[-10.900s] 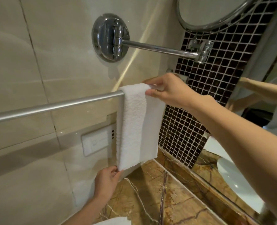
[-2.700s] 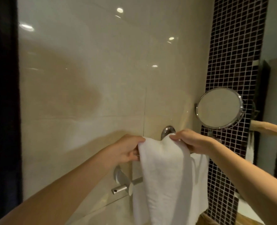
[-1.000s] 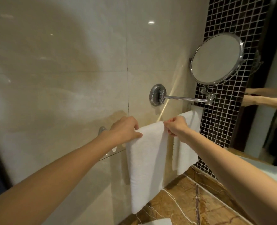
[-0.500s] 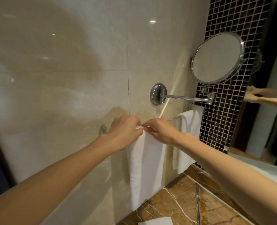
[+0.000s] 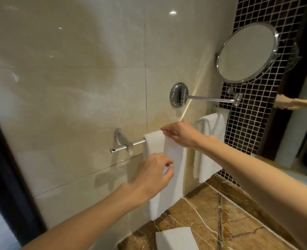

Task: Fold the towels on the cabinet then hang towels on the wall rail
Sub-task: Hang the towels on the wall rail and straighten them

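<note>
A rail (image 5: 138, 142) crosses the beige tiled wall (image 5: 77, 87) above the brown marble counter (image 5: 230, 222). The right hand (image 5: 182, 135) pinches the top of the left towel (image 5: 174, 159); the left hand (image 5: 151, 175) has its fingers (image 5: 168, 162) loosely spread.

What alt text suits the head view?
The right hand holds the top of a white towel draped over the rail; the left hand hovers at its front. A second towel hangs farther along, a folded towel lies on the counter.
</note>
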Demonstrator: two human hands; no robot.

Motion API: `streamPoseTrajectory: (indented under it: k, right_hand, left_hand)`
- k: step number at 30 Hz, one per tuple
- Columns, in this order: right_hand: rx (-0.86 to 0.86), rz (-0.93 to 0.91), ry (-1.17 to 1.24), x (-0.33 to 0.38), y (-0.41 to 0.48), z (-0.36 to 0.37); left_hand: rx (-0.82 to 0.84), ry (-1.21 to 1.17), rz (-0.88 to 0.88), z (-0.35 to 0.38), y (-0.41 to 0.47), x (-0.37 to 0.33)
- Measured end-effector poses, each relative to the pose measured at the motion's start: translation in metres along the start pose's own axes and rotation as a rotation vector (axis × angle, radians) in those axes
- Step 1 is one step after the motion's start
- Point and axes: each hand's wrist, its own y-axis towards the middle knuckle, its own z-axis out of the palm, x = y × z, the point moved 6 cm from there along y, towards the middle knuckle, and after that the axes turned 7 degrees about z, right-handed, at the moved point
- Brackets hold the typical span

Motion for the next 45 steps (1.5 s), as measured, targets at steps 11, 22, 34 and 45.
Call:
streamPoseTrajectory:
  k: [11, 22, 34, 45]
  right_hand:
    - [-0.006, -0.033, -0.058, 0.018, -0.013, 0.012]
    - [-0.004, -0.041, -0.038, 0.023, 0.002, 0.02]
    - [-0.006, -0.058, 0.004, 0.017, 0.009, 0.021]
    - [0.03, -0.049, 0.031, 0.009, 0.015, 0.023]
  left_hand:
    - [-0.018, -0.145, -0.371, 0.075, -0.092, 0.074]
    - [0.018, -0.383, -0.687, 0.147, -0.144, 0.115]
    - [-0.068, -0.56, -0.947, 0.209, -0.163, 0.117]
    - [-0.149, -0.518, -0.97, 0.225, -0.171, 0.12]
